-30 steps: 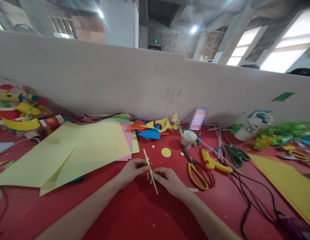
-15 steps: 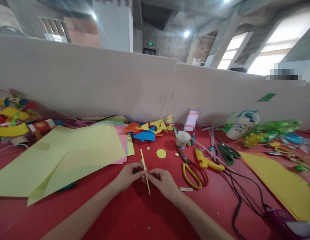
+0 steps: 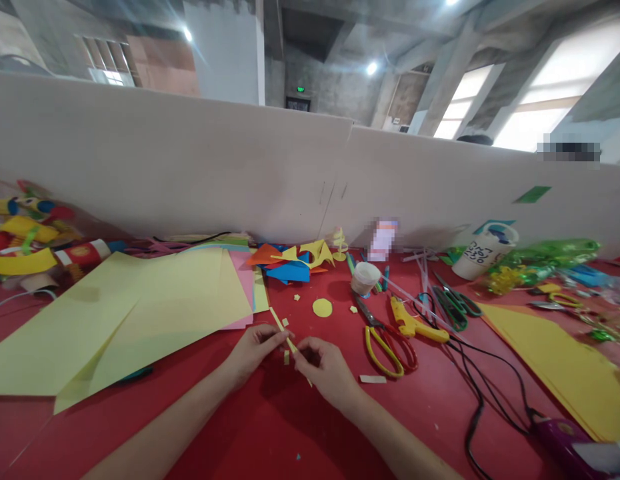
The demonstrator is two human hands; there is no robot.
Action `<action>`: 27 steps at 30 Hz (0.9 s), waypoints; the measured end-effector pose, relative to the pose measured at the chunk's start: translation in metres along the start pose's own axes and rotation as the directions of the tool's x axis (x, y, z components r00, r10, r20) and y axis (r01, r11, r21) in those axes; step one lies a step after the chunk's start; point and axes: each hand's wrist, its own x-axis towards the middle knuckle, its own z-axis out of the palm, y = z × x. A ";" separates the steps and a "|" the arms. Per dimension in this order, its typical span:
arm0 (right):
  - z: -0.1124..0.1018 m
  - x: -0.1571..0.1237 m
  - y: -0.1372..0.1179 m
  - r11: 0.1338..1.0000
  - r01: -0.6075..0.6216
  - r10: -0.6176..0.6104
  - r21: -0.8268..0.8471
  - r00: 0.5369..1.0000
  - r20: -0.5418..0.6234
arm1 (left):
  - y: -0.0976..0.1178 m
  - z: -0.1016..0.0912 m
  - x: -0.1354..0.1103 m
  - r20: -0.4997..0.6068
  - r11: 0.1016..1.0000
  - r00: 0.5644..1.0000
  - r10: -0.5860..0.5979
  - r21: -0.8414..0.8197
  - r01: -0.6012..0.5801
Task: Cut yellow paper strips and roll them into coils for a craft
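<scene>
Over the red table (image 3: 270, 427), both my hands pinch a thin yellow paper strip (image 3: 279, 321). My left hand (image 3: 255, 349) grips its middle with thumb and fingers. My right hand (image 3: 326, 368) pinches it just below, and the strip's lower end pokes out under that hand. The strip leans up and to the left. A small yellow paper circle (image 3: 323, 307) lies just beyond the hands, with tiny yellow scraps around it.
Large yellow paper sheets (image 3: 125, 320) lie left, more yellow paper (image 3: 565, 367) right. Yellow-and-red scissors (image 3: 385, 343), a yellow glue gun (image 3: 415, 325) with a black cord, green scissors (image 3: 453, 303), a white cup (image 3: 365, 277), colored paper offcuts (image 3: 290, 261) and a white partition (image 3: 240, 167) stand behind.
The strip has tilted from nearly upright to leaning left. My hands have shifted slightly on it while keeping their pinch.
</scene>
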 end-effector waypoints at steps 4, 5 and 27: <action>0.000 0.001 0.004 0.996 -0.024 0.023 0.091 1.000 0.019 | 0.002 0.002 -0.001 -0.054 0.998 0.998 -0.037 -0.051 0.034; 0.000 0.002 0.004 0.994 -0.029 0.027 0.104 0.999 0.026 | 0.002 0.002 -0.001 -0.057 0.998 0.998 -0.038 -0.056 0.034; -0.005 -0.004 -0.002 0.996 0.066 -0.063 -0.056 0.997 0.041 | -0.007 -0.010 0.011 -0.182 0.947 0.983 0.013 -0.314 -0.070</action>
